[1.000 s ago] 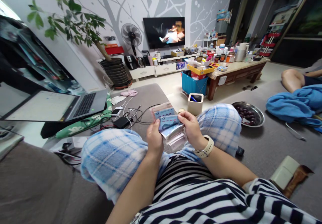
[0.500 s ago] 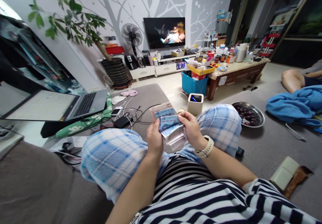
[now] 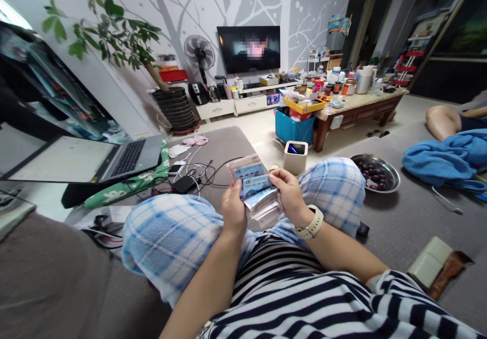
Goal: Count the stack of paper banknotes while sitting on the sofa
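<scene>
Above my lap, both hands hold a card holder (image 3: 263, 208) with clear plastic sleeves fanned apart. Blue-and-white printed cards (image 3: 255, 184) show in its upper sleeves; their small print is too fine to read. My left hand (image 3: 233, 208) grips the left edge, thumb on top. At the right edge my right hand (image 3: 288, 191) pinches a sleeve between thumb and fingers, and a cream watch band circles that wrist. The fingers under the holder are hidden.
A laptop (image 3: 133, 159) and tangled cables (image 3: 198, 171) lie left. Beyond my knees stands a cream bin-like box (image 3: 296, 162). To the right are a metal bowl (image 3: 393, 184) of dark round fruit, a blue cloth (image 3: 437, 154) and another person's leg (image 3: 441, 121).
Both hands keep their hold in nearly the same place. The upper blue card has tilted slightly, and the picture on the television is different.
</scene>
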Available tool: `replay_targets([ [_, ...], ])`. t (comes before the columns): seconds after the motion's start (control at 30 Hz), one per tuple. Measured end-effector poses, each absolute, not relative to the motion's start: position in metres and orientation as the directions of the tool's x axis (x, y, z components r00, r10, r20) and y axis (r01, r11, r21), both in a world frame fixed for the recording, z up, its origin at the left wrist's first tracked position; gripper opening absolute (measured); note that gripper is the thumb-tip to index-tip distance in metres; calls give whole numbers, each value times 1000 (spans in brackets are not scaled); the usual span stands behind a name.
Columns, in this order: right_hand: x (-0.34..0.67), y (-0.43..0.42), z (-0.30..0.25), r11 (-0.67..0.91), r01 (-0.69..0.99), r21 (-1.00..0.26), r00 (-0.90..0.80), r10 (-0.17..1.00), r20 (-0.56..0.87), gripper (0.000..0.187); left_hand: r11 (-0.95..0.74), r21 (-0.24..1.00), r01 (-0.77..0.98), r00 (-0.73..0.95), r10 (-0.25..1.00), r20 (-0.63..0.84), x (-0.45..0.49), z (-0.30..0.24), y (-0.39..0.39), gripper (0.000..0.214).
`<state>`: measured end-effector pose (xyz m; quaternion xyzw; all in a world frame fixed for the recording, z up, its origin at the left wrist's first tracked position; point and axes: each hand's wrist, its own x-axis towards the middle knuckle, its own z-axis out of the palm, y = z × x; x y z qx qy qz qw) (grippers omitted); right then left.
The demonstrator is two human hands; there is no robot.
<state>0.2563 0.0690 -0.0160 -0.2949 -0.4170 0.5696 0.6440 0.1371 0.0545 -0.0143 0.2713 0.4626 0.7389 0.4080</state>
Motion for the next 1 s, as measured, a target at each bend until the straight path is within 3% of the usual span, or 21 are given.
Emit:
replay_targets([
  [0.2, 257, 67, -13, 216, -412, -885, 18, 973, 229, 16, -217, 921, -325, -544, 839, 6, 139, -5, 51, 16],
  [0.4, 257, 68, -14, 235, -409, -882, 13, 968, 252, 16, -237, 916, -323, -565, 825, 15, 139, -9, 53, 20],
  [0.7, 256, 69, -19, 237, -408, -882, 42, 970, 241, 30, -241, 846, -475, -403, 914, 34, 138, -17, 56, 36],
  [1.0, 256, 67, -14, 203, -439, -875, 9, 975, 222, 25, -207, 840, -502, -301, 952, 55, 137, -19, 55, 36],
])
